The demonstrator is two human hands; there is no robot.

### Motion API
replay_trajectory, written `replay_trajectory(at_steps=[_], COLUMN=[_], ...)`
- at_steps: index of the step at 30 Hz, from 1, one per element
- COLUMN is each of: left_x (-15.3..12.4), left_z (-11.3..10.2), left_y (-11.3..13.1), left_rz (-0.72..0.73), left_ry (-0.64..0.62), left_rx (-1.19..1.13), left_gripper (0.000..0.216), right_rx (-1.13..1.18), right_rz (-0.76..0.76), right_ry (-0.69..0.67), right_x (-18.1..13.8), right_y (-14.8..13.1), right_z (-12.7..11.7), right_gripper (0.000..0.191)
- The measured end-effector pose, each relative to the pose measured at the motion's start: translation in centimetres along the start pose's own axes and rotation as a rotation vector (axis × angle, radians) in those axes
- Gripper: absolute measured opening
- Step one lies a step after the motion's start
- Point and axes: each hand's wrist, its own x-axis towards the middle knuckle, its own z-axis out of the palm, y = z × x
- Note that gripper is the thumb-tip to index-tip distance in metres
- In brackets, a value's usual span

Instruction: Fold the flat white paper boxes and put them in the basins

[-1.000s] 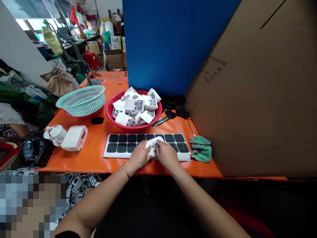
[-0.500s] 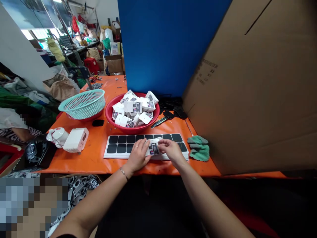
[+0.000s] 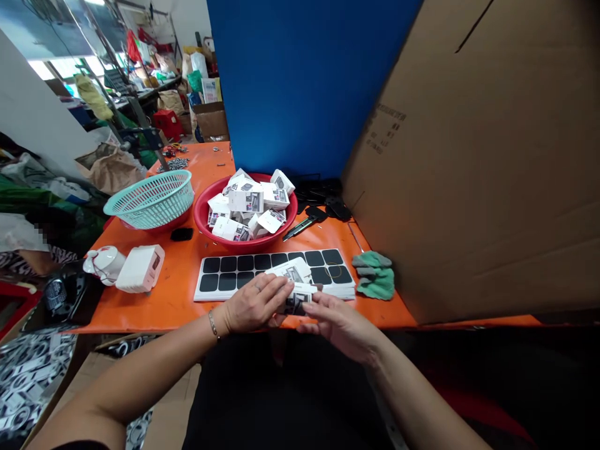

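Over the front edge of the orange table, my left hand (image 3: 255, 304) is closed round the left end of a small white printed box (image 3: 300, 301). My right hand (image 3: 344, 320) has its fingers on the box's right end. Just behind my fingers, another white printed carton (image 3: 291, 269) lies over a stack of white sheets with black rounded squares (image 3: 228, 264); whether it touches my left hand, I cannot tell. Beyond the stack, a red basin (image 3: 200, 226) is heaped with similar small white boxes (image 3: 246, 201).
To the right lie a green-grey glove (image 3: 375, 275) and a tall cardboard sheet (image 3: 469, 187). A box cutter (image 3: 300, 227) rests beside the basin. Leftward are a mint basket (image 3: 150, 203), a white block-shaped item (image 3: 139, 269) and a person's arm (image 3: 42, 262). A blue panel (image 3: 309, 87) stands behind.
Both hands and the small box have come closer to the table's front edge. A white carton now shows behind them on the sheets. The view has shifted slightly.
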Motion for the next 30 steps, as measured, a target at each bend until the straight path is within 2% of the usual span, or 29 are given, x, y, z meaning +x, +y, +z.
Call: replay_trajectory(at_steps=[2, 3, 5, 7, 9, 11, 12, 14, 15, 16, 17, 19, 21, 23, 26, 28, 30], left_x=[-0.2, -0.2, -0.2, -0.1, 0.0, 0.1, 0.1, 0.3, 0.4, 0.5, 0.6, 0.6, 0.3, -0.3, -1.2, -1.5, -1.6], left_z=[0.0, -0.1, -0.5, -1.1, -1.8, -2.3, -2.4, -2.4, -2.3, -2.1, -2.0, -1.9, -2.0, -2.4, -3.0, -3.0, -2.9], left_y=[0.5, 1.0, 2.3, 3.8, 4.9, 5.6, 5.8, 6.1, 6.2, 6.5, 6.8, 7.4, 7.7, 7.6, 7.3, 7.3, 7.6], left_rz=[0.037, 0.018, -0.094, -0.239, -0.357, -0.488, -0.591, -0.871, -1.021, -1.155, -1.261, -1.393, -1.447, -1.430, -1.351, -1.335, -1.329], left_ry=[0.013, 0.012, -0.029, -0.126, -0.225, -0.237, -0.194, -0.016, 0.097, 0.209, 0.310, 0.431, 0.423, 0.314, 0.168, 0.142, 0.163], left_rx=[-0.038, -0.060, -0.129, -0.235, -0.362, -0.504, -0.584, -0.764, -0.861, -0.959, -1.056, -1.257, -1.457, -1.611, -1.584, -1.453, -1.386], left_gripper=[0.060, 0.060, 0.056, 0.047, 0.034, 0.028, 0.028, 0.033, 0.035, 0.036, 0.037, 0.037, 0.038, 0.041, 0.048, 0.052, 0.047], right_rx=[-0.005, -0.041, -0.168, -0.323, -0.463, -0.560, -0.596, -0.642, -0.639, -0.625, -0.599, -0.496, -0.375, -0.298, -0.272, -0.258, -0.245], right_rz=[0.003, -0.017, -0.064, -0.056, -0.025, -0.076, -0.177, -0.483, -0.609, -0.660, -0.630, -0.441, -0.302, -0.231, -0.078, -0.095, -0.200], right_ry=[-0.070, -0.060, 0.006, 0.049, 0.030, 0.008, 0.068, 0.347, 0.489, 0.558, 0.541, 0.347, 0.202, 0.130, -0.013, 0.056, 0.200], right_x=[-0.1, -0.2, -0.3, -0.6, -0.9, -1.1, -1.1, -0.8, -0.6, -0.4, -0.3, -0.2, -0.3, -0.5, -0.7, -0.7, -0.8], right_y=[0.5, 0.8, 1.1, 1.3, 1.2, 1.0, 1.0, 1.0, 1.1, 1.2, 1.4, 1.7, 1.9, 1.9, 2.2, 2.7, 3.5], right_z=[0.4, 0.4, 0.3, 0.0, 0.1, 0.5, 0.8, 1.5, 1.8, 2.1, 2.3, 2.7, 2.9, 2.8, 2.2, 1.7, 1.5], right_gripper=[0.032, 0.031, 0.033, 0.039, 0.045, 0.045, 0.041, 0.035, 0.041, 0.048, 0.051, 0.042, 0.035, 0.034, 0.034, 0.037, 0.051])
